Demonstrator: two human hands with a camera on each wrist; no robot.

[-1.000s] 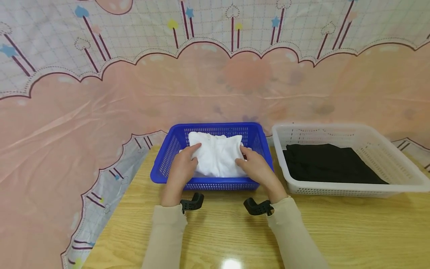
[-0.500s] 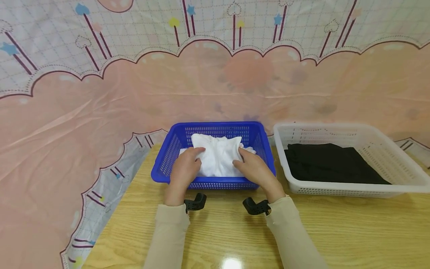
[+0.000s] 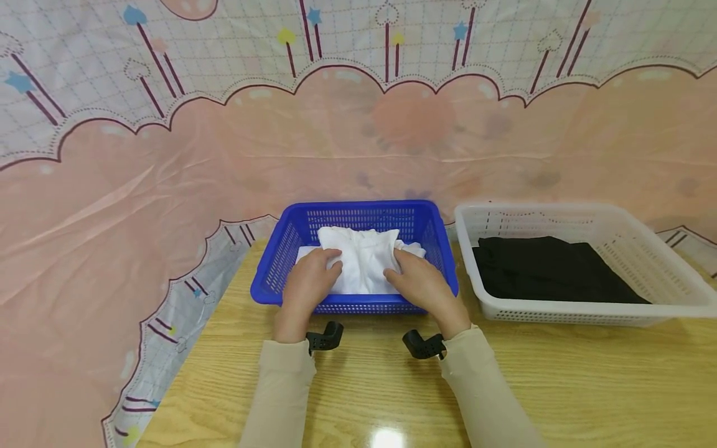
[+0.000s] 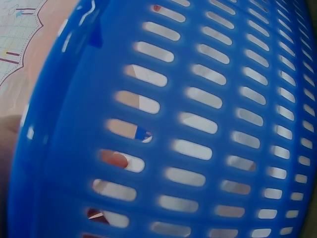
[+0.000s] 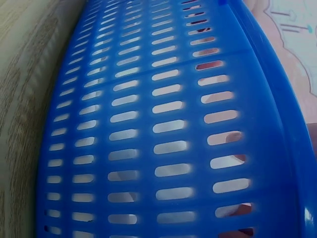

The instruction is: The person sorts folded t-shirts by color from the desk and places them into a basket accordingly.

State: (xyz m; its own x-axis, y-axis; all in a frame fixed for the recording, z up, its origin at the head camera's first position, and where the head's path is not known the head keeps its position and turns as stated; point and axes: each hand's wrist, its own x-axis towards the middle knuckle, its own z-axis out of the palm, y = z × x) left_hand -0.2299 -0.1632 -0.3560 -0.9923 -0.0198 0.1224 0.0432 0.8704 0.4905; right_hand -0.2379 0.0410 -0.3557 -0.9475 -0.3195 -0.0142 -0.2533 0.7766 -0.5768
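Note:
A folded white cloth (image 3: 361, 260), gathered along its upper edge, sits in the blue plastic basket (image 3: 358, 298); its exact kind cannot be told. My left hand (image 3: 307, 280) holds its left side, thumb and index finger showing on the near face. At the right side, my right hand (image 3: 422, 280) grips the cloth in the same way. The other fingers of both hands are mostly hidden. More white fabric (image 3: 411, 249) shows beneath and beside it. Both wrist views are filled by the slotted wall of the blue basket (image 4: 163, 114), with bits of white and skin behind the slots.
To the right stands a white plastic basket (image 3: 605, 313) with folded black cloth (image 3: 554, 270) in it. Both baskets rest on a wooden table (image 3: 364, 379). A patterned pink curtain (image 3: 336, 143) hangs right behind them. A black camera mount sits on each wrist.
The white cloth has come down a little into the blue basket. Both hands have lowered with it and drawn slightly closer together. The white basket and black cloth have stayed put.

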